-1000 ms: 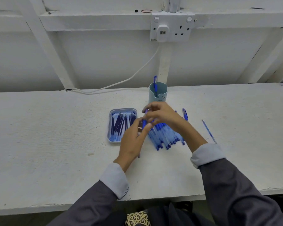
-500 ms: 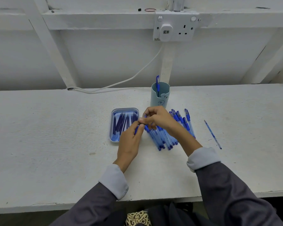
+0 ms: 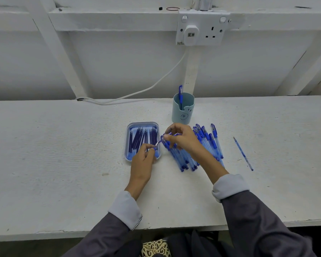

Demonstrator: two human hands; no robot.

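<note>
Both grips work on one blue pen (image 3: 162, 139), held just above the gap between the tray (image 3: 127, 138) of refills and the loose pen pile (image 3: 208, 143). The right grip (image 3: 182, 138) curls round the barrel to steady it. The left grip (image 3: 142, 164) pinches the tip end, likely to screw it. The scuffed white surface (image 3: 63, 145) lies below a wall socket (image 3: 202, 28).

Blue translucent ballpoint pen (image 3: 163, 140), mostly hidden by fingers, tilted down to the left, silvery tip end pinched by left hand (image 3: 142, 164), barrel gripped in right hand (image 3: 182, 138), above blue tray (image 3: 143, 123)'s right edge.
</note>
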